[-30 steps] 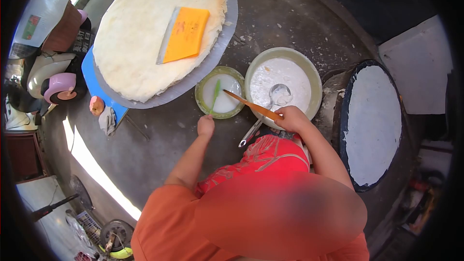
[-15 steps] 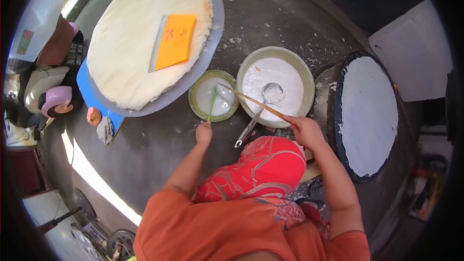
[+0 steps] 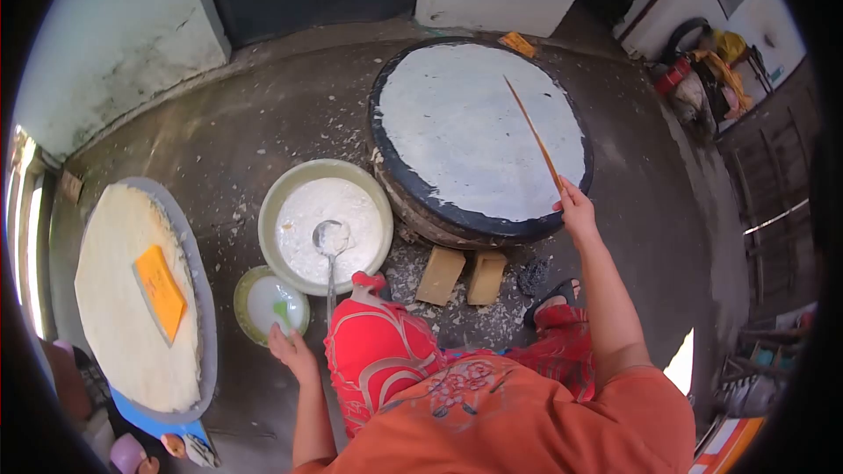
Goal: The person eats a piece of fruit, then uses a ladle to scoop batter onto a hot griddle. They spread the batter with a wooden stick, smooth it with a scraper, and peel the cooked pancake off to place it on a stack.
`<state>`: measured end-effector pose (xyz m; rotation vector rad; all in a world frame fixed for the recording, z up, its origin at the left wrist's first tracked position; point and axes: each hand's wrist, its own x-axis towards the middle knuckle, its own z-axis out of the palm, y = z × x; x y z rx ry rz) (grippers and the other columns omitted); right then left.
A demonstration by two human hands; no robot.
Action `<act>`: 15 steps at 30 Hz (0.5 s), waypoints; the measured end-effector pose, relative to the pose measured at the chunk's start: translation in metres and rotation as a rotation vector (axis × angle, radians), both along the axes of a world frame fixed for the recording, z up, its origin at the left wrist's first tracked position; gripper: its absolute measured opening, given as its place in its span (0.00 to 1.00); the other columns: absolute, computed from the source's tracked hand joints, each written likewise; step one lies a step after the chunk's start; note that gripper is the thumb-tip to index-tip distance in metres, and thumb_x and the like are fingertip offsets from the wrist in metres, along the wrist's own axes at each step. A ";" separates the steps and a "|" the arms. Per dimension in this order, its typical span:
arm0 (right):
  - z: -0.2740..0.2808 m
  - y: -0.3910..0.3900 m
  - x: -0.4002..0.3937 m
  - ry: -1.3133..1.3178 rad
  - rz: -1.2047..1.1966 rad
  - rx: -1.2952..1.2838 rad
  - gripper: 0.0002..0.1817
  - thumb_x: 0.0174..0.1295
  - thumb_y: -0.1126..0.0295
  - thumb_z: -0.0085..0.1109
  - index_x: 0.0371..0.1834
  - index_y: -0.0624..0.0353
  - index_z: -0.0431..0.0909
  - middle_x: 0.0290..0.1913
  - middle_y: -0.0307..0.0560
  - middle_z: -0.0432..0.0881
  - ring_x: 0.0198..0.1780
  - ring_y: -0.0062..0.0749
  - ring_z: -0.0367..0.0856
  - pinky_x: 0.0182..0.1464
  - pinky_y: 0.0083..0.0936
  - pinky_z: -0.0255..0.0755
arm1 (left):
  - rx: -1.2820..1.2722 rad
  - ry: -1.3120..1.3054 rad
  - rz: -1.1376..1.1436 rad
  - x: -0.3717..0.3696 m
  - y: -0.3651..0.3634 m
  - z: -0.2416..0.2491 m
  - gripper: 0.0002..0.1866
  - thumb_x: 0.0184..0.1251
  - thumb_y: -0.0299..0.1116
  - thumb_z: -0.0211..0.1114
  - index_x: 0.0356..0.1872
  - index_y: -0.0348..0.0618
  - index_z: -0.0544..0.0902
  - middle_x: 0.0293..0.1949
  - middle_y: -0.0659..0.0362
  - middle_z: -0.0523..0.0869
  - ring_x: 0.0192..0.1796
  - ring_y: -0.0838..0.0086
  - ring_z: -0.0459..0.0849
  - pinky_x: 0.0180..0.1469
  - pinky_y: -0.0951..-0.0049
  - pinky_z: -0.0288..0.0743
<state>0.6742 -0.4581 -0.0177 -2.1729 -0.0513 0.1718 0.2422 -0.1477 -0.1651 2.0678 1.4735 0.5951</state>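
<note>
Ladle (image 3: pixel 331 274) blocks R of L hand (image 3: pixel 295 356), floor gap (image 3: pixel 248 393) L

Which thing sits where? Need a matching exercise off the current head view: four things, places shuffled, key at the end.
Things:
1. wooden stick
2. ladle
3. orange scraper
4. green tool

Places:
A. on the pale flatbread
B. in the small bowl
C. in the right hand
D. in the large bowl

Pairs: 1-C, 2-D, 3-A, 4-B

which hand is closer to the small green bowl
Left. The left hand is at the near rim of the small green bowl; the right hand is well to its right, by the round griddle, holding a wooden stick.
</note>
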 end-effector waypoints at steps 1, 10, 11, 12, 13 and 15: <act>-0.006 -0.020 0.013 -0.027 -0.068 -0.027 0.18 0.65 0.67 0.45 0.58 0.48 0.71 0.31 0.37 0.77 0.26 0.14 0.69 0.32 0.15 0.66 | 0.013 -0.006 -0.026 0.004 -0.001 0.009 0.21 0.66 0.32 0.50 0.57 0.31 0.65 0.57 0.43 0.66 0.61 0.51 0.59 0.63 0.58 0.51; -0.037 -0.072 0.096 -0.153 -0.151 -0.245 0.17 0.64 0.70 0.44 0.56 0.51 0.72 0.45 0.43 0.81 0.44 0.26 0.78 0.48 0.20 0.67 | -0.129 -0.418 -0.123 0.043 -0.040 0.118 0.20 0.70 0.32 0.42 0.60 0.34 0.64 0.61 0.49 0.64 0.63 0.64 0.61 0.63 0.67 0.51; -0.039 -0.067 0.102 -0.147 -0.098 -0.233 0.17 0.64 0.70 0.44 0.56 0.50 0.72 0.47 0.46 0.79 0.47 0.31 0.76 0.50 0.22 0.67 | -0.139 -0.474 -0.139 0.047 -0.046 0.129 0.20 0.70 0.32 0.41 0.60 0.34 0.63 0.61 0.50 0.64 0.64 0.64 0.61 0.64 0.68 0.51; -0.041 -0.061 0.107 -0.141 -0.043 -0.222 0.18 0.63 0.69 0.44 0.56 0.48 0.72 0.50 0.50 0.77 0.51 0.36 0.75 0.53 0.25 0.66 | -0.133 -0.472 -0.142 0.050 -0.050 0.138 0.20 0.70 0.32 0.41 0.60 0.34 0.63 0.61 0.50 0.64 0.64 0.64 0.61 0.64 0.68 0.51; -0.041 -0.056 0.112 -0.137 0.011 -0.211 0.18 0.62 0.69 0.44 0.56 0.47 0.72 0.52 0.53 0.75 0.54 0.42 0.74 0.55 0.27 0.65 | -0.100 -0.487 -0.157 0.052 -0.054 0.146 0.21 0.70 0.32 0.41 0.61 0.35 0.63 0.62 0.50 0.63 0.64 0.64 0.60 0.64 0.67 0.51; -0.026 -0.045 0.109 -0.064 0.006 -0.218 0.18 0.62 0.69 0.45 0.56 0.48 0.72 0.53 0.54 0.75 0.56 0.42 0.72 0.56 0.27 0.64 | -0.064 -0.498 -0.180 0.058 -0.062 0.158 0.21 0.70 0.33 0.40 0.61 0.35 0.63 0.62 0.50 0.63 0.65 0.65 0.60 0.64 0.66 0.50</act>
